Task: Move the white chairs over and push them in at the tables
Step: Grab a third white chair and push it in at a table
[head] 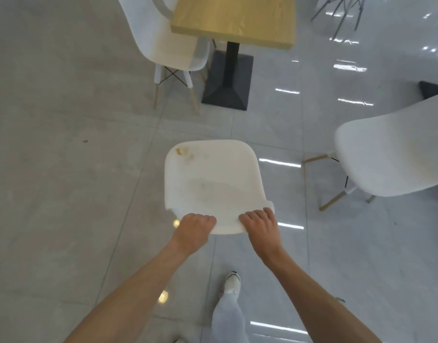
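Left grip (193,227) and right grip (260,225) both clenched on backrest edge of stained white chair (210,177), frame center, well short of wooden table (234,19) at top.

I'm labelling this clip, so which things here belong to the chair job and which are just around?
Job: held chair, left hand, right hand, wooden table, chair at the table, chair on the right.
Around: black table base, grey chair legs.
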Demonstrator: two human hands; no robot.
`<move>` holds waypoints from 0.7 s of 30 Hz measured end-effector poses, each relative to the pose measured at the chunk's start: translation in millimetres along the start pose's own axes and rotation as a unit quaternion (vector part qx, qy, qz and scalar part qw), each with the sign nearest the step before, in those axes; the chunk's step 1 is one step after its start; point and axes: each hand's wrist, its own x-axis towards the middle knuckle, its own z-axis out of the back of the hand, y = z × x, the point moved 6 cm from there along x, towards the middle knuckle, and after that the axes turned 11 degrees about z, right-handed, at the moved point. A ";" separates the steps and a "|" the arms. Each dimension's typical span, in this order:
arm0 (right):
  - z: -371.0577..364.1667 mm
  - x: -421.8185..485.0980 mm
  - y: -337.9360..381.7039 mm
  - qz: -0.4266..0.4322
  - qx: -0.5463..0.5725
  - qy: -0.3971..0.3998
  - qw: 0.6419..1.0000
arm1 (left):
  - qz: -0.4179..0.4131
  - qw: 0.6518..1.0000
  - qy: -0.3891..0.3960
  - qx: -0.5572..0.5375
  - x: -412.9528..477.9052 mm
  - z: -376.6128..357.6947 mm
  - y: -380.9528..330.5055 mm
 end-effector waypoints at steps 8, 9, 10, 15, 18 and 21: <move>32.5 126.4 -37.6 -0.019 0.065 -0.085 0.994 | 0.005 0.999 0.016 0.042 132.1 38.2 80.7; 35.3 140.8 -41.3 -0.017 0.068 -0.086 0.994 | 0.007 0.999 0.001 0.046 144.8 44.9 87.5; 36.5 163.5 -52.1 -0.017 0.074 -0.080 0.994 | -0.002 0.999 -0.010 0.050 167.4 51.8 95.1; 33.1 246.0 -114.9 -0.014 0.058 -0.130 0.990 | 0.000 0.997 -0.066 0.032 263.0 66.5 113.8; 38.2 288.6 -139.3 -0.024 0.057 -0.093 0.994 | 0.023 0.998 -0.047 0.028 308.5 70.8 133.5; 41.6 321.7 -152.8 -0.036 0.060 -0.079 0.994 | 0.032 0.998 -0.038 0.035 341.1 78.6 149.8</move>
